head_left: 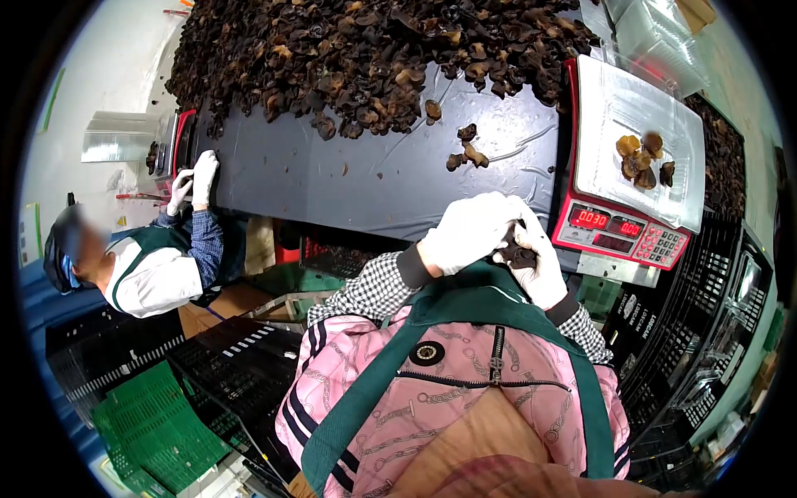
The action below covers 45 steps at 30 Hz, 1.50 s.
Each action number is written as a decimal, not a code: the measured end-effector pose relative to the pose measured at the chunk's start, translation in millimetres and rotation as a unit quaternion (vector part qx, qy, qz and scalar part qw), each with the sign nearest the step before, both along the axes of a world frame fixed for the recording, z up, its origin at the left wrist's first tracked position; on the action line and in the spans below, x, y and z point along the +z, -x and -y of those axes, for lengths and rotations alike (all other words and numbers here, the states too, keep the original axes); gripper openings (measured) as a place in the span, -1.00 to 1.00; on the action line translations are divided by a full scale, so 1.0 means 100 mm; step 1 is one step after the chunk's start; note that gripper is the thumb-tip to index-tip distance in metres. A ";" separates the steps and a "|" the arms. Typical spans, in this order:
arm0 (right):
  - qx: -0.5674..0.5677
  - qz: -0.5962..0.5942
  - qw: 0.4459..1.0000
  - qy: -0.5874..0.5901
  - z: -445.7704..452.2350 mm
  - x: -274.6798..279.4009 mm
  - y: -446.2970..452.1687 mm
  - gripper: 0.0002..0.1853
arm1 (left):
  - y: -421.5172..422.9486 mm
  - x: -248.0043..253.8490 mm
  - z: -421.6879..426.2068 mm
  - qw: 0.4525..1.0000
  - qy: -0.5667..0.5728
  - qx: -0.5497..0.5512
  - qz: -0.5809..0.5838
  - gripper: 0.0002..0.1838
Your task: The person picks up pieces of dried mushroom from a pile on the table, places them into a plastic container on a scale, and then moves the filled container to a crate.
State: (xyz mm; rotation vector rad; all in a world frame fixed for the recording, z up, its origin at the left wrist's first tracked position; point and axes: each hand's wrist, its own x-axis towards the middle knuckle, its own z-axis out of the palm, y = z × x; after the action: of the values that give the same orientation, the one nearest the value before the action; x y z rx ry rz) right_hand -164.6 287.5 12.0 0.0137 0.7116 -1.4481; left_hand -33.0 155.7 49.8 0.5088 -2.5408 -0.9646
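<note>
Both of my hands wear white gloves and meet in front of my chest at the table edge. My right hand (544, 270) is closed around dark wood ear mushrooms (520, 256), which show below its fingers. Against it, the fingers of my left hand (471, 234) are bent and pressed together; what they pinch is hidden. To the right, a red weighing scale (618, 228) reads 0.030. A clear plastic tray (602, 170) lies on it, with several brown mushrooms (639, 160) inside. A few loose mushrooms (469, 153) lie on the dark tabletop beyond my hands.
A large heap of wood ear mushrooms (332, 58) covers the table's far side. Stacked clear trays (660, 41) stand behind the scale. Black crates (689, 324) are at my right, a green crate (154, 423) at lower left. Another person (162, 270) in white gloves works at left beside a second scale.
</note>
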 end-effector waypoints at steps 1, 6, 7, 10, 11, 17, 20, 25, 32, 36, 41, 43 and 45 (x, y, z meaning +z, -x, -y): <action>0.003 -0.002 1.000 0.000 0.00 -0.03 0.01 -0.33 | -0.03 0.00 0.04 1.000 -0.025 -0.009 -0.016 -0.82; 0.010 -0.021 0.999 0.031 -0.04 -0.21 -0.03 -0.75 | 0.08 -0.39 0.73 0.975 0.158 0.156 0.014 -0.80; 0.005 -0.025 0.999 0.025 -0.04 -0.22 -0.04 -0.76 | 0.15 -0.40 0.84 0.972 0.149 0.181 0.002 -0.78; -0.004 -0.038 0.999 0.008 -0.07 -0.21 -0.06 -0.77 | 0.23 -0.62 1.18 0.975 0.165 0.145 0.038 -0.76; -0.005 -0.046 0.999 0.006 -0.07 -0.20 -0.05 -0.77 | 0.20 -0.62 1.24 0.982 0.109 0.153 0.011 -0.76; -0.002 -0.115 0.993 -0.016 -0.12 -0.13 -0.03 -0.78 | -0.20 -0.39 1.17 0.977 -0.012 0.210 -0.024 -0.75; 0.013 -0.201 0.979 -0.036 -0.11 -0.11 -0.03 -0.79 | -0.17 -0.32 0.87 0.987 0.086 0.137 0.014 -0.66; -0.023 -0.532 0.847 -0.014 -0.05 -0.09 -0.15 -0.70 | 0.02 -0.43 0.72 0.984 0.153 0.073 0.050 -0.64; 0.073 -0.853 0.515 0.040 0.25 0.00 -0.12 -0.52 | -0.01 -0.75 0.74 0.976 0.167 0.138 0.026 -0.61; 0.107 -0.879 0.460 0.069 0.32 -0.19 -0.09 -0.62 | 0.08 -0.71 0.76 0.971 -0.030 0.206 -0.114 -0.77; -0.102 -0.826 0.545 0.103 0.36 0.46 0.15 -0.73 | 0.51 0.06 0.59 0.954 -0.216 0.168 -0.124 -0.74; -0.194 -0.845 0.493 0.075 0.31 0.91 0.50 -0.77 | 0.82 0.36 0.47 0.963 -0.161 0.112 -0.185 -0.72; -0.267 -0.842 0.468 0.034 0.26 1.16 0.86 -0.79 | 1.22 0.43 0.34 0.955 -0.138 0.074 -0.251 -0.73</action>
State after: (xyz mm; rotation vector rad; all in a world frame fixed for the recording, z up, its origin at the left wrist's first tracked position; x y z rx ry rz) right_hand -250.9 261.7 128.1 -1.6358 2.4056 -1.7147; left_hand -154.5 122.1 92.5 0.4515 -1.9044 -1.2195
